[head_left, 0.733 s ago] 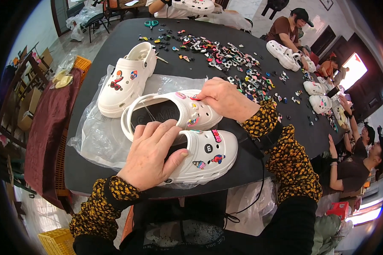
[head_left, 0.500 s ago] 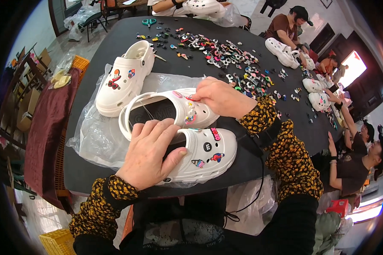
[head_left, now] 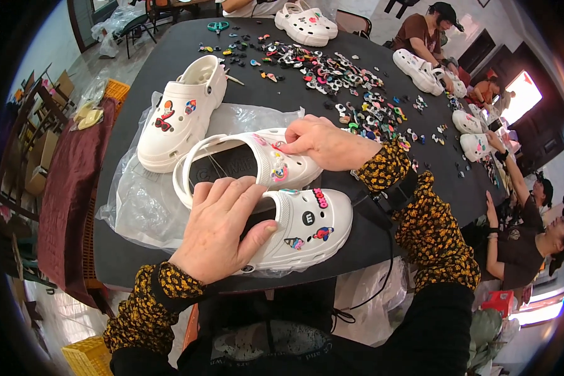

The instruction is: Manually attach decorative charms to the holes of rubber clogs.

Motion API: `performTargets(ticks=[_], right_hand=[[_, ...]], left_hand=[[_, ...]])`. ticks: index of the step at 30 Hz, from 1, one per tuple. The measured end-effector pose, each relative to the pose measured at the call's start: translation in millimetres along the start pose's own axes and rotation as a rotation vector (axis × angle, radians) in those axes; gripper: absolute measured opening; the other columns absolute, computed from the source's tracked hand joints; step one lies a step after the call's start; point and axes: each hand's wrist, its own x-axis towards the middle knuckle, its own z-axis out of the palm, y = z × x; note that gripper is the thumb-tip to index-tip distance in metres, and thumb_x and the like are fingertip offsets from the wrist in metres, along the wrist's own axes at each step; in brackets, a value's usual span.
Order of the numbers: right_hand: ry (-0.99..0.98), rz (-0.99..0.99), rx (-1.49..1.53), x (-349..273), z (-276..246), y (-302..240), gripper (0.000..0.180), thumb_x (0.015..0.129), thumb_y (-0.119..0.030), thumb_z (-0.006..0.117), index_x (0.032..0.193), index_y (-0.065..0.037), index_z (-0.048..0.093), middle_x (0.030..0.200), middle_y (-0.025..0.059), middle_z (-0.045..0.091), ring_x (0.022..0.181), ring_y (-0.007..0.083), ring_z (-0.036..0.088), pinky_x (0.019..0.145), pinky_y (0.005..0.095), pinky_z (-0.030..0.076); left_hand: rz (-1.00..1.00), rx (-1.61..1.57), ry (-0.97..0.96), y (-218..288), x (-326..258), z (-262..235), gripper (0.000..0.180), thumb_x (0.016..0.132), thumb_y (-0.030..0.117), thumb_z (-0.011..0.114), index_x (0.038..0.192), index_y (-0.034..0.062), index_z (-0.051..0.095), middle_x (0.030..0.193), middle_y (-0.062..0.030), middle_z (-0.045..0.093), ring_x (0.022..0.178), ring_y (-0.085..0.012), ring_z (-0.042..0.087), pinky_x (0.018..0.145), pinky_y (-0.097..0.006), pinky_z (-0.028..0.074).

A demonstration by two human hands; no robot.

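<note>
My left hand [head_left: 216, 232] grips the nearer white clog [head_left: 332, 241] by its opening, thumb over the inside and fingers reaching toward the second white clog [head_left: 304, 166]. The nearer clog carries colourful charms. My right hand [head_left: 326, 143] is closed with fingertips pressed onto the upper of the second clog, at a red charm [head_left: 276, 145] mostly hidden under them. Other pink and rainbow charms sit beside it. A third white clog [head_left: 169, 141], also decorated, lies at the far left, apart from both hands.
A crumpled clear plastic bag [head_left: 128, 207] lies under the clogs on the black table [head_left: 138, 263]. Loose charms [head_left: 332, 75] are heaped beyond my right hand. Teal scissors [head_left: 218, 26] lie at the far edge. Co-workers with more white clogs [head_left: 413, 72] are along the right side.
My hands stay on the same two clogs, with only slight shifts of the fingers. At the far edge, a co-worker's white clogs now stand on the table, the hand drawn back.
</note>
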Motion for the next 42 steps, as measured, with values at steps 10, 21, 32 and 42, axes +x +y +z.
performTargets(ticks=[10,21,32,42], right_hand=[[0.03,0.067,-0.025,-5.3,-14.4,-9.7,0.029,0.087,-0.003,0.052,0.111,-0.009,0.068,0.104,0.0104,0.06,0.101,0.0288,0.054,0.089,0.0374,0.042],[0.39,0.333,0.102,-93.3,-25.9,5.2,0.023,0.084,-0.003,0.055,0.104,0.002,0.067,0.097,0.0139,0.066,0.087,0.0266,0.064,0.079,0.0327,0.051],[0.259,0.543,-0.053,-138.2,12.7,20.5,0.017,0.081,-0.005,0.058,0.093,-0.002,0.069,0.09,0.0136,0.064,0.09,0.0309,0.06,0.081,0.0396,0.049],[0.308,0.477,-0.192,-136.4,33.4,23.7,0.015,0.078,-0.002,0.061,0.091,-0.004,0.068,0.094,0.0134,0.063,0.097,0.0315,0.058,0.086,0.0401,0.047]], left_hand=[[0.017,0.036,0.038,0.2,-0.7,3.7,0.046,0.082,0.029,0.067,0.117,0.0008,0.054,0.12,-0.0144,0.054,0.104,-0.0315,0.051,0.089,-0.041,0.037],[0.015,0.034,0.03,1.6,-2.0,6.0,0.044,0.085,0.029,0.063,0.117,-0.0008,0.055,0.122,-0.0156,0.054,0.107,-0.0337,0.05,0.091,-0.042,0.037],[0.014,0.065,0.038,0.2,-2.3,9.3,0.042,0.088,0.027,0.058,0.118,-0.003,0.055,0.123,-0.0169,0.054,0.109,-0.035,0.049,0.093,-0.043,0.036],[0.009,0.074,0.04,0.8,-4.4,8.9,0.042,0.089,0.027,0.057,0.119,-0.0038,0.054,0.124,-0.017,0.053,0.11,-0.0346,0.049,0.095,-0.042,0.036]])
